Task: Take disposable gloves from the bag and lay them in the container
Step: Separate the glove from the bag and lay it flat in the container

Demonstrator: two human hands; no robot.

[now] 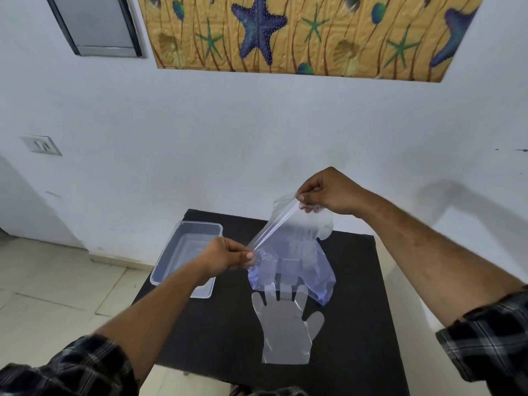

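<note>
A clear plastic bag (294, 258) with several thin gloves inside hangs above the black table (357, 324). My left hand (228, 255) pinches the near edge of the bag's mouth and my right hand (328, 192) pinches the far edge higher up, so the mouth is stretched between them. One translucent disposable glove (285, 330) lies flat on the table below the bag, fingers pointing away from me. The clear rectangular container (183, 247) stands at the table's left edge, partly behind my left wrist; I cannot tell whether anything lies in it.
The table stands against a white wall with a starfish picture (300, 32) above. A tiled floor (57, 287) lies to the left, and a wall switch (43, 144) sits at the far left. The container overhangs the table's left edge.
</note>
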